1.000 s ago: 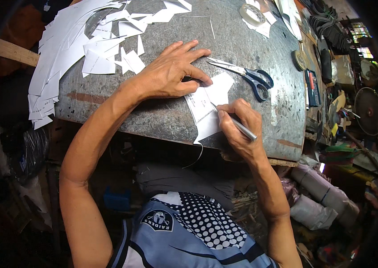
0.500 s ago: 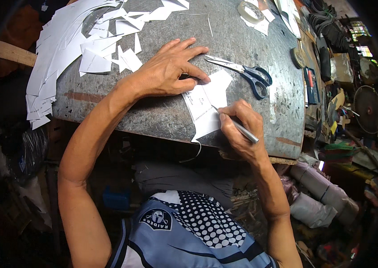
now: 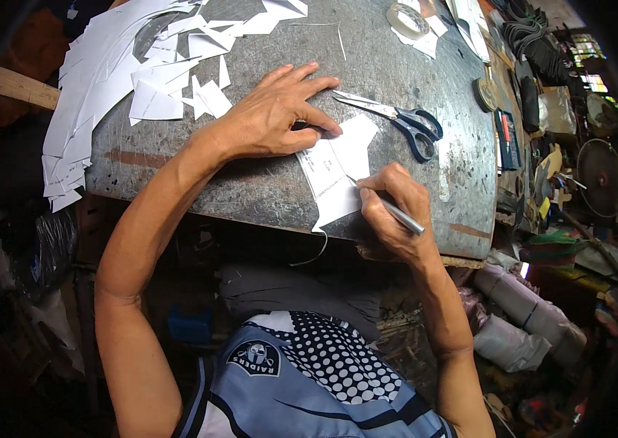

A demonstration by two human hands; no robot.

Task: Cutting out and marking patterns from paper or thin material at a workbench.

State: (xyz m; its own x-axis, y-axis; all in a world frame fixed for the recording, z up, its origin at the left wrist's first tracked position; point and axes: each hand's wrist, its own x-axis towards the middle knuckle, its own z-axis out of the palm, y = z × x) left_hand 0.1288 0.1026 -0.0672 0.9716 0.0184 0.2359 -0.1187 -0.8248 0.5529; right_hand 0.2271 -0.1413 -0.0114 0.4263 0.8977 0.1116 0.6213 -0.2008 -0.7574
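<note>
A white paper pattern piece [image 3: 353, 150] with printed lines and an angular outline lies near the table's front edge. My left hand [image 3: 274, 117] is open, fingers spread; its thumb and index finger press on the paper's upper left part. In my right hand [image 3: 398, 208] is a slim silver tool [image 3: 404, 218], apparently a craft knife, held like a pen. Its thin pointed tip touches the paper along a line running down the middle. Just beyond, dark-blue-handled scissors [image 3: 417, 130] lie with blades pointing left, close to my left fingertips.
Many white paper pieces [image 3: 75, 109] and offcuts cover the worn metal tabletop [image 3: 265, 193] at the left. A tape roll [image 3: 407, 20] sits on paper at the far right, with another roll [image 3: 485, 95] near the right edge. A thin strip [image 3: 312, 257] dangles off the front edge.
The tool's tip has shifted very slightly toward me along the paper's line. My left hand stays put on the paper.
</note>
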